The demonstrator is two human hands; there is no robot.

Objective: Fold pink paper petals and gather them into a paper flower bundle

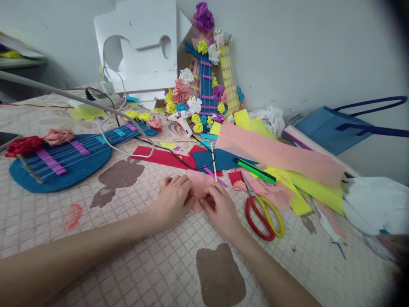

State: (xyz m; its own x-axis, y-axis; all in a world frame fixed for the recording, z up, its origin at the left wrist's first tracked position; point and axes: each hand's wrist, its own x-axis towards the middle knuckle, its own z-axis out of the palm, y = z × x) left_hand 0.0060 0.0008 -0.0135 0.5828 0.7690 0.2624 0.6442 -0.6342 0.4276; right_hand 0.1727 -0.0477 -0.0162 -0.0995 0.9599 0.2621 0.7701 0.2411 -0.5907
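Both hands pinch a small piece of pink crepe paper just above the tabletop. My left hand grips its left side with curled fingers. At its lower right edge, my right hand closes thumb and fingers on the paper. A thin wooden stick lies just beyond my right fingertips. Scissors with one red and one yellow handle rest to the right of my right hand, near a green utility knife. Red paper and blue paper are spread behind the hands.
A blue paper guitar with flowers lies at left. A white glue gun stands behind, its cable crossing the papers. Decorated guitars lean on the wall by a white foam board. Pink crepe sheet and a blue bag are at right.
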